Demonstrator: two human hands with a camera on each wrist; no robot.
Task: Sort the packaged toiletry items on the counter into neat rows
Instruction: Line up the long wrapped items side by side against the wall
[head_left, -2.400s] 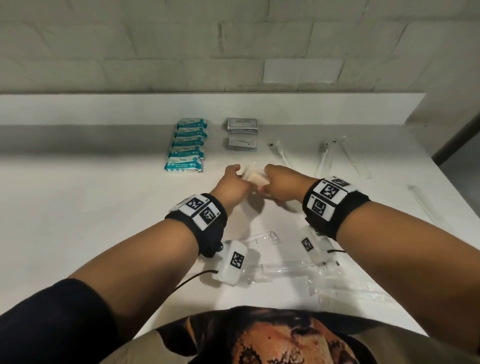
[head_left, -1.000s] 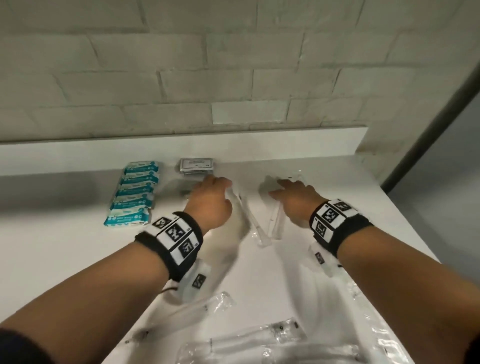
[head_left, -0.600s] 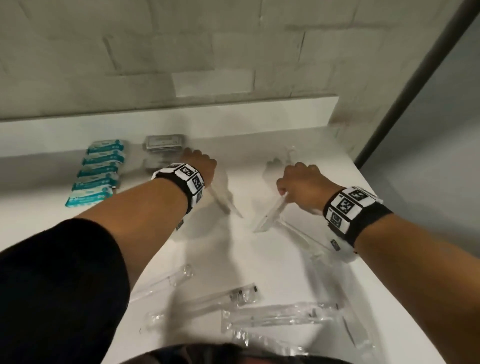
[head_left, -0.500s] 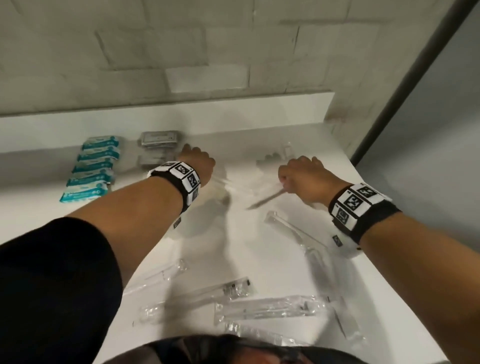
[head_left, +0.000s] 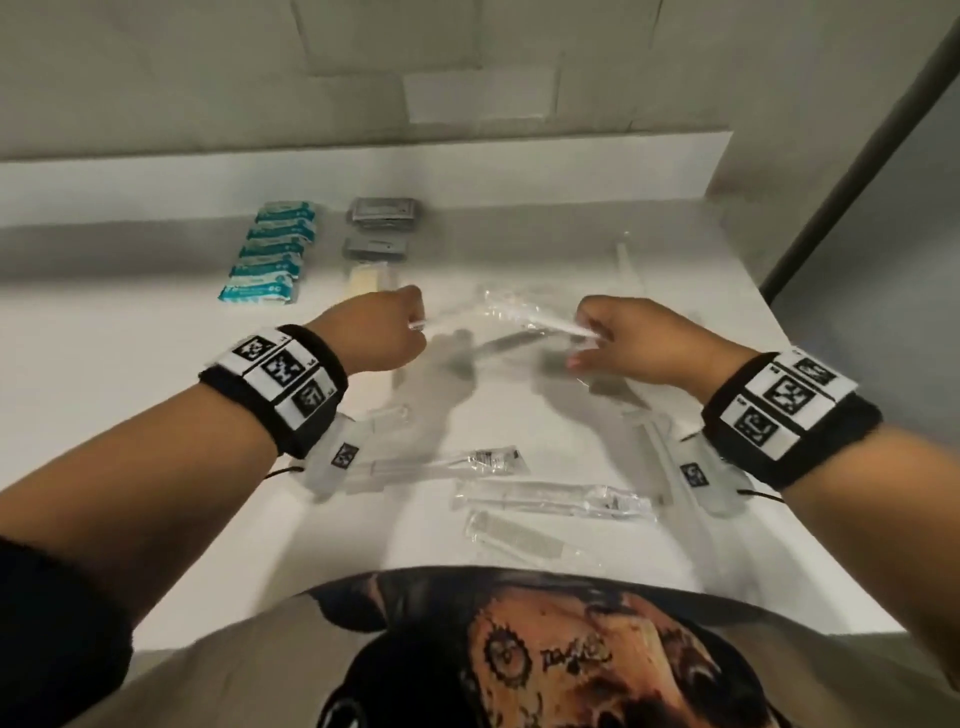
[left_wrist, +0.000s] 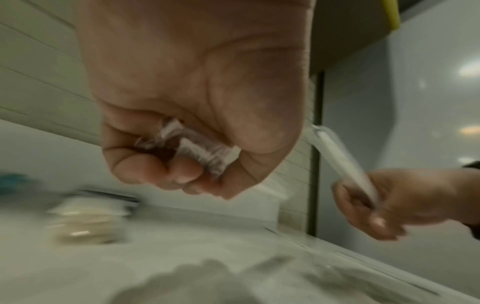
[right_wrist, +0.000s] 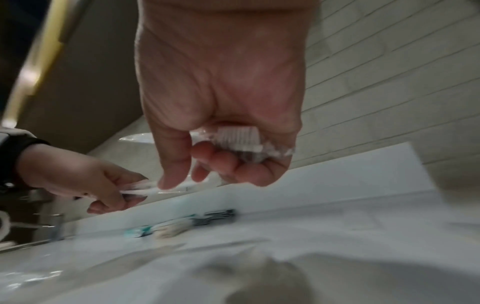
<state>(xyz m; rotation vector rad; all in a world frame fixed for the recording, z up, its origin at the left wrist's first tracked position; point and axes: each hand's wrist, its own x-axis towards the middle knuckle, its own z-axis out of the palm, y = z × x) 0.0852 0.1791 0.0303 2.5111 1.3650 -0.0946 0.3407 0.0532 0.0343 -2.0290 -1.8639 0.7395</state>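
Head view shows both hands, left hand (head_left: 382, 332) and right hand (head_left: 631, 340), each pinching one wrapped toothbrush (head_left: 511, 314), long axes running left-right above the desk (head_left: 130, 395), teal packets (head_left: 267, 260) far-left

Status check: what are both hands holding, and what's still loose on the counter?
Left hand grips wrapped toothbrush. Right hand grips another. More clear packets loose near counter edge.
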